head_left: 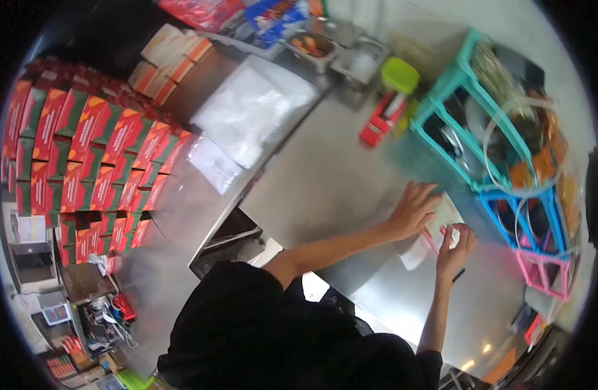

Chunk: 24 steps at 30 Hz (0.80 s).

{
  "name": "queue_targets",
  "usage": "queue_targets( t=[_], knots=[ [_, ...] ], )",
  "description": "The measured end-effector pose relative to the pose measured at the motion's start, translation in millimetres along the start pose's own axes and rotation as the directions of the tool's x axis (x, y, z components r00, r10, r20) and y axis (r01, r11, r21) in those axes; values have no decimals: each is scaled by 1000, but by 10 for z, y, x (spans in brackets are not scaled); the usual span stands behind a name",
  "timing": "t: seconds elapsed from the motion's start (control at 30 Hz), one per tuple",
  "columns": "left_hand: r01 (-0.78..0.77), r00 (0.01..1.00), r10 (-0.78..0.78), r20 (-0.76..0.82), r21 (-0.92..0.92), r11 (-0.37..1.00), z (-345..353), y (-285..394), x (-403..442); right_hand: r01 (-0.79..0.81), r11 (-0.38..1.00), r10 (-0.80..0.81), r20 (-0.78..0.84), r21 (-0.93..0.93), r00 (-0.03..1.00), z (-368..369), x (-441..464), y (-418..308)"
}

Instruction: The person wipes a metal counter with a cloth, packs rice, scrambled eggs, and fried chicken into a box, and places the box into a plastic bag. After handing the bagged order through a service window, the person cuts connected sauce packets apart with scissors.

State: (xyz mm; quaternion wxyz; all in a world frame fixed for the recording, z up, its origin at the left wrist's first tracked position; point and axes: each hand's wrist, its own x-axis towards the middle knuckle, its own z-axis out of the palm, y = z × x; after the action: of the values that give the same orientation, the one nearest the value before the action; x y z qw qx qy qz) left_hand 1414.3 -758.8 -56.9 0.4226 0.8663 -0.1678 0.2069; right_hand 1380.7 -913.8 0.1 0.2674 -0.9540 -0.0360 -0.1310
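Observation:
On the steel worktop lies a flat, pale paper or card piece with a reddish strip along its lower part. A white flap sticks out toward me; whether it is a separate sheet I cannot tell. My left hand rests on the left side of the piece, its fingers stretched out and holding nothing. Over the right side of the piece, my right hand is closed in a pinch, with a small white bit showing between thumb and fingers. A thin black object shows beside my right wrist.
Teal, blue and pink racks line the right side. Beyond are a red-and-green tool and metal containers. Plastic bags lie to the left, near stacked red-green boxes.

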Motion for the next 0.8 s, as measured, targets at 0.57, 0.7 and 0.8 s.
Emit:
queue_targets(
  t=[0.57,0.7,0.8],
  knots=[
    [489,690,-432,-581,-67,870,-3180,-2116,-796,939,260,-679,734,226,11,3854,1452,-4053],
    [466,736,-410,-539,-36,884,-3179,-2275,-678,955,234,-588,808,181,-9,3926,1445,-4063],
    [454,786,-397,-474,6,891,-3181,-2366,-656,967,186,-692,722,174,3,3998,1408,-3924]
  ],
)
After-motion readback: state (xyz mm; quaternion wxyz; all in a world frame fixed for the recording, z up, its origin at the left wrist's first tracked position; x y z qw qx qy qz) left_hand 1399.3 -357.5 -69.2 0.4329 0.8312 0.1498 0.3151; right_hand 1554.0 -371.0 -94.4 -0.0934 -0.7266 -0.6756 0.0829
